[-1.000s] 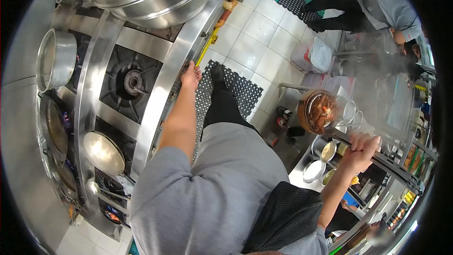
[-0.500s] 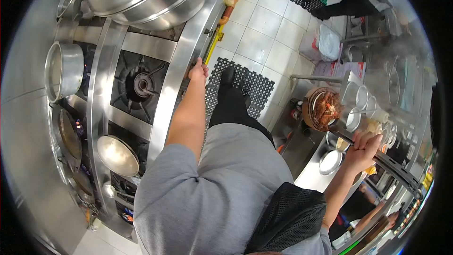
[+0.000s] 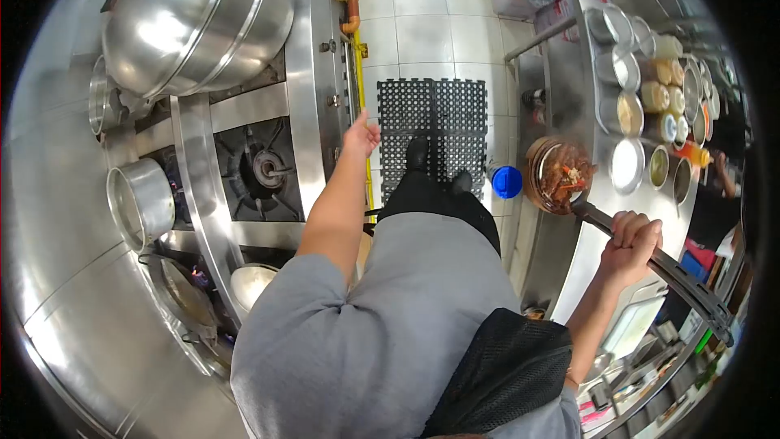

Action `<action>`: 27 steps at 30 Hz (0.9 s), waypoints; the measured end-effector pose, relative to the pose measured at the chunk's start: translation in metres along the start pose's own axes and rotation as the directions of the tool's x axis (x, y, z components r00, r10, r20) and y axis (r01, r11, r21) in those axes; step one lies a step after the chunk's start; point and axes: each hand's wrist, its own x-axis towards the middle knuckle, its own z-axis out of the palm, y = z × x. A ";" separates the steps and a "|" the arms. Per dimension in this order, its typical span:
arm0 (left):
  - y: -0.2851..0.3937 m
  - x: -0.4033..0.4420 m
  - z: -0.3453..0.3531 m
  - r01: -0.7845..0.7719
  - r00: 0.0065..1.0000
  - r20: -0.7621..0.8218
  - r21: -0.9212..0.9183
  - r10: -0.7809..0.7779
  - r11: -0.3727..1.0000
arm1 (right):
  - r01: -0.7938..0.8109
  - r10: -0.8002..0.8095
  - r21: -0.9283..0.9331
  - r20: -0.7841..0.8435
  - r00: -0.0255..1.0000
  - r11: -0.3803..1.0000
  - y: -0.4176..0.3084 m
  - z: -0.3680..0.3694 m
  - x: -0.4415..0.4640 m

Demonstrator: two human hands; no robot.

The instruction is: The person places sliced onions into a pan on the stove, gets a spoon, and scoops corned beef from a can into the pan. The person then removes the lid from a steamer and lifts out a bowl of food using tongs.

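My right hand (image 3: 631, 249) is closed around a long dark handle (image 3: 673, 270) at the right. At the handle's inner end is a round brown pot (image 3: 536, 175), filled with reddish-brown food (image 3: 566, 172) that has orange and pale bits on top. The pot hangs beside the counter's edge. My left hand (image 3: 362, 136) is off to the left of my body, near the stove front, fingers apart and holding nothing.
Left, the stove has a bare burner (image 3: 268, 169), a large steel dome (image 3: 195, 24), a pot (image 3: 142, 202) and pans. Right, a counter (image 3: 578, 264) holds metal containers (image 3: 626, 165) and bottles (image 3: 654, 96). A blue-lidded container (image 3: 507, 182) is near the mat (image 3: 406, 106). A person's arm (image 3: 725, 176) shows far right.
The view has turned, so the aisle runs straight ahead and the containers on the right counter show more fully. The brown pot stays in my right hand's grip; the blue-lidded container has come into view.
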 end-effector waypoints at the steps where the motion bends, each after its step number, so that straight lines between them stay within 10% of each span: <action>1: -0.011 -0.015 -0.003 -0.010 1.000 0.008 0.020 0.010 1.000 | 0.012 -0.012 0.015 -0.011 1.000 1.000 -0.001 -0.010 -0.013; 5: -0.051 -0.078 -0.024 -0.029 0.999 -0.025 0.473 0.046 0.881 | 0.027 -0.023 0.070 -0.065 0.998 0.997 -0.006 -0.060 -0.063; 8: -0.087 -0.116 -0.041 -0.148 0.978 0.023 0.781 0.209 0.607 | 0.020 -0.015 0.111 -0.051 0.999 0.994 -0.007 -0.099 -0.097; 10: -0.116 -0.135 -0.061 -0.222 0.938 0.156 0.957 0.308 0.189 | 0.013 -0.012 0.180 -0.007 1.000 0.984 -0.005 -0.128 -0.121; 14: -0.208 -0.179 -0.088 -0.246 0.952 0.138 0.874 0.273 0.419 | -0.064 0.068 0.113 -0.040 0.997 0.992 -0.013 -0.177 -0.170; 21: -0.322 -0.282 -0.104 -0.424 0.904 0.419 0.849 -0.087 -0.316 | -0.084 0.084 0.079 0.006 0.996 0.993 -0.055 -0.250 -0.239; 24: -0.322 -0.295 -0.110 -0.373 0.927 0.372 0.907 -0.045 -0.196 | -0.049 0.051 0.098 -0.016 0.999 0.994 -0.069 -0.274 -0.264; 27: -0.313 -0.301 -0.112 -0.446 0.879 0.476 0.821 -0.004 -0.357 | -0.030 0.040 0.111 -0.091 0.995 0.993 -0.083 -0.292 -0.289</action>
